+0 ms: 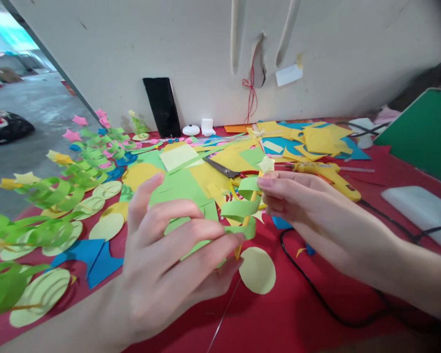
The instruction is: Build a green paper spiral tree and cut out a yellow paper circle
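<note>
Between my hands is a small paper tree [247,210]: a green paper strip curled in loops around a thin yellow stick, with a pale yellow star [266,164] at its top. My left hand [176,255] is closed on its lower end, where the fingertips meet near the stick's foot. The thumb and forefinger of my right hand [297,201] pinch the upper end beside the star. Just under the tree lies a pale yellow paper disc [257,270] on the red table [275,323]. Scissors [226,169] with red handles lie behind, partly hidden by the tree.
Several similar paper trees [55,191] on round bases stand at the left. A yellow glue gun [330,179] lies at the right, its black cable [316,299] looping forward. Coloured paper sheets [180,191] cover the back. A phone [162,108] leans on the white wall [198,44].
</note>
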A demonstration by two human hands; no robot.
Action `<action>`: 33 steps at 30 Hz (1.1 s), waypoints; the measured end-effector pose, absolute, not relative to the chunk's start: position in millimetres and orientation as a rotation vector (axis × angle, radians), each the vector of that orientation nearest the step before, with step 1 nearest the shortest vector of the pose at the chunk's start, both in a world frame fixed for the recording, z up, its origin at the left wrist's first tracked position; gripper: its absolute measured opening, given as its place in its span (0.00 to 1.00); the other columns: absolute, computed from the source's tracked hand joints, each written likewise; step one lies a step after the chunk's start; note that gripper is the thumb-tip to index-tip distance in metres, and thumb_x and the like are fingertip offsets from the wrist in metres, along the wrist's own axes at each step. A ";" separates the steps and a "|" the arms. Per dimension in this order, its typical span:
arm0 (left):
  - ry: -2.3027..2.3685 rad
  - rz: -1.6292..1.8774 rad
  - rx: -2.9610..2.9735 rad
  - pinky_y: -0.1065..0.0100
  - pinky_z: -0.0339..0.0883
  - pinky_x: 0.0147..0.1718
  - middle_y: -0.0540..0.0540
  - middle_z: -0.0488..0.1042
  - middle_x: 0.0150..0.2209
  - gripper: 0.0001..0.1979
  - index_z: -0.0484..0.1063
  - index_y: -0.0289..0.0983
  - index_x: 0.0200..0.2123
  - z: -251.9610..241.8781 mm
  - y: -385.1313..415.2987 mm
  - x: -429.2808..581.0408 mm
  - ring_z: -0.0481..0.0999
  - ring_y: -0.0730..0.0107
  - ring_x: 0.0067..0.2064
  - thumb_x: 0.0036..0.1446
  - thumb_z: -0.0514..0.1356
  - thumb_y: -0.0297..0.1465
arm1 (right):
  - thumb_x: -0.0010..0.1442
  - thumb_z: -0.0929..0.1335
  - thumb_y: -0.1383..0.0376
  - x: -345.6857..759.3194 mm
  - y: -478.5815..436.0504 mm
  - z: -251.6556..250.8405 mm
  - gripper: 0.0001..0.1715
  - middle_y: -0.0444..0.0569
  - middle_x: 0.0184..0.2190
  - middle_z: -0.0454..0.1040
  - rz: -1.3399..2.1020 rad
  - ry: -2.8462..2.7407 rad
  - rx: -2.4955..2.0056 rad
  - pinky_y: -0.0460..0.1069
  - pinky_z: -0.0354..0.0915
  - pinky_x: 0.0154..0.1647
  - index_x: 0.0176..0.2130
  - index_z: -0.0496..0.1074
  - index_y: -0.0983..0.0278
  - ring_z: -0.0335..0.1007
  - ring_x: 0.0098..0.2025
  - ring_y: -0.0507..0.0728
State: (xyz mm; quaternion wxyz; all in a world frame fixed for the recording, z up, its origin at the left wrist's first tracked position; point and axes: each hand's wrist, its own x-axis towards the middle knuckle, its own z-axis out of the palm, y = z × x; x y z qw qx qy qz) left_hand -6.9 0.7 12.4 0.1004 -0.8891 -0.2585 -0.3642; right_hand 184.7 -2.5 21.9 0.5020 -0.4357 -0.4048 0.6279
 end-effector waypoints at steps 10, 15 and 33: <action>-0.815 -1.070 -2.702 0.59 0.57 0.33 0.53 0.68 0.17 0.08 0.66 0.41 0.21 15.4 1.5 -4.5 0.62 0.69 0.24 0.47 0.62 0.34 | 0.55 0.67 0.63 188.0 -4.7 27.1 0.06 0.41 0.26 0.68 1.428 -1.013 -1.070 0.40 0.62 0.29 0.27 0.72 0.61 0.61 0.28 0.47; -1.023 -1.098 -2.982 0.71 0.54 0.19 0.54 0.65 0.16 0.05 0.70 0.36 0.26 10.5 -1.9 -2.4 0.62 0.75 0.19 0.53 0.59 0.30 | 0.53 0.69 0.63 186.1 -5.2 30.7 0.07 0.40 0.24 0.64 1.353 -0.986 -1.083 0.39 0.60 0.27 0.25 0.71 0.62 0.57 0.27 0.46; -1.366 -1.133 -3.160 0.74 0.52 0.16 0.54 0.64 0.13 0.15 0.68 0.35 0.18 1.8 -4.3 -0.6 0.60 0.80 0.15 0.56 0.53 0.26 | 0.51 0.70 0.66 182.8 -9.6 29.5 0.09 0.40 0.23 0.61 1.371 -0.926 -1.053 0.39 0.60 0.28 0.23 0.67 0.62 0.57 0.27 0.47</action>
